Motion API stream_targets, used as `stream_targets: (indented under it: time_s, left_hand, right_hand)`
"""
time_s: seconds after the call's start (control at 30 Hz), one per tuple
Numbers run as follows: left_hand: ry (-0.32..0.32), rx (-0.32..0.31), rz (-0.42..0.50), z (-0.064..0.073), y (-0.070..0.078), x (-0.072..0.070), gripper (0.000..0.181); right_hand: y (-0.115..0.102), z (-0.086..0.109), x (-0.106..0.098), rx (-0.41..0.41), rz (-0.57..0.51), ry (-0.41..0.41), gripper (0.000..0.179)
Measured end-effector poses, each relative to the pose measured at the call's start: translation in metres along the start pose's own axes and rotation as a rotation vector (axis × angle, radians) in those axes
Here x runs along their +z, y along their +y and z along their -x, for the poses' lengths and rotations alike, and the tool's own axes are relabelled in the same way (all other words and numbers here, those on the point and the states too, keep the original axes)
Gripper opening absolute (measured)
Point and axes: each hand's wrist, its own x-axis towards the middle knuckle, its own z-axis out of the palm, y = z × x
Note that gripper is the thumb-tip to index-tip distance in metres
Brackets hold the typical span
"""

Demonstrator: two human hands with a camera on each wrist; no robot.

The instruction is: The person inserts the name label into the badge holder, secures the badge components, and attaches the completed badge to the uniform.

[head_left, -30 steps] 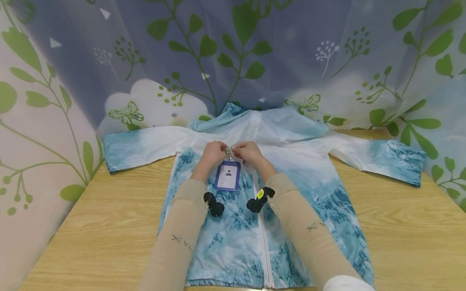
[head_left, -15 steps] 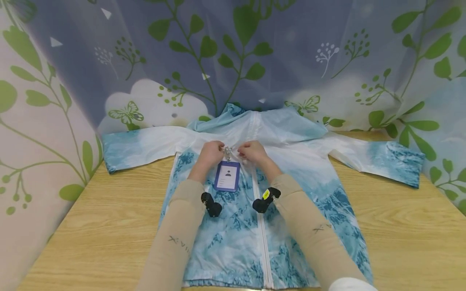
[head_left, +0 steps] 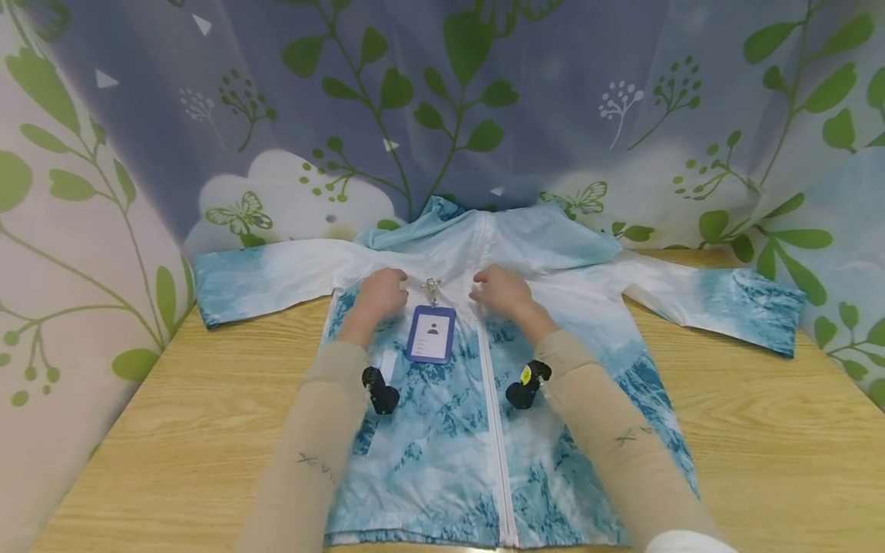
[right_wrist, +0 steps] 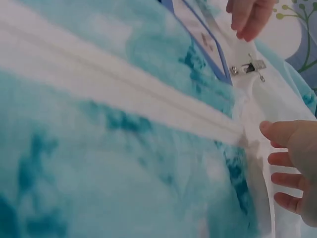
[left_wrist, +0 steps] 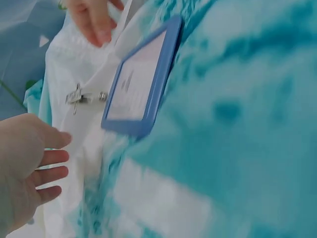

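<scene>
A blue-framed ID badge (head_left: 431, 335) with a white card lies against the chest of a blue-and-white hooded jacket (head_left: 442, 430). Its metal clip (head_left: 432, 289) sits on the white chest fabric, and both hands are apart from it. My left hand (head_left: 382, 295) is on the badge's left side; in the left wrist view its fingers (left_wrist: 55, 172) are loosely bent around nothing. To the right of the badge, near the zipper (head_left: 492, 399), is my right hand (head_left: 503, 292), likewise holding nothing, with relaxed fingers (right_wrist: 286, 179) in the right wrist view.
The jacket is spread on a wooden table (head_left: 781, 438), its left sleeve (head_left: 270, 278) and right sleeve (head_left: 733, 296) stretched outward. Its hood (head_left: 498, 238) lies at the back, against a leaf-patterned curtain (head_left: 442, 100). Black wrist cameras are worn on both forearms.
Both hands have let go of the badge's clip and drawn apart, the left one to the left and the right one to the right. The badge stays on the jacket.
</scene>
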Motion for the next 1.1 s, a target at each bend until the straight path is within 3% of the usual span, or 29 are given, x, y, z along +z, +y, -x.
stream_targets:
  time_s: [0.17, 0.3, 0.43, 0.77, 0.97, 1.1]
  left_hand:
    - [-0.097, 0.023, -0.095, 0.005, -0.016, -0.001, 0.045]
    - [-0.166, 0.033, -0.127, 0.010, -0.026, -0.002, 0.046]
    - [-0.171, 0.028, -0.145, 0.014, -0.032, -0.003, 0.041]
    - [-0.217, 0.019, -0.226, 0.015, -0.033, -0.007, 0.047]
    - [-0.253, -0.020, -0.202, 0.016, -0.035, -0.010, 0.056]
    - [-0.259, -0.021, -0.180, 0.018, -0.040, -0.016, 0.059]
  right_hand:
    - [0.010, 0.002, -0.001, -0.056, 0.222, -0.036, 0.051]
    - [0.013, 0.005, -0.002, -0.035, 0.295, -0.092, 0.057]
    - [0.017, 0.005, -0.002, -0.003, 0.337, -0.122, 0.060]
    - [0.023, 0.006, -0.007, 0.039, 0.331, -0.144, 0.063]
    - [0.022, 0.009, -0.011, 0.033, 0.259, -0.172, 0.066]
    - [0.028, 0.013, -0.017, 0.032, 0.210, -0.146, 0.063]
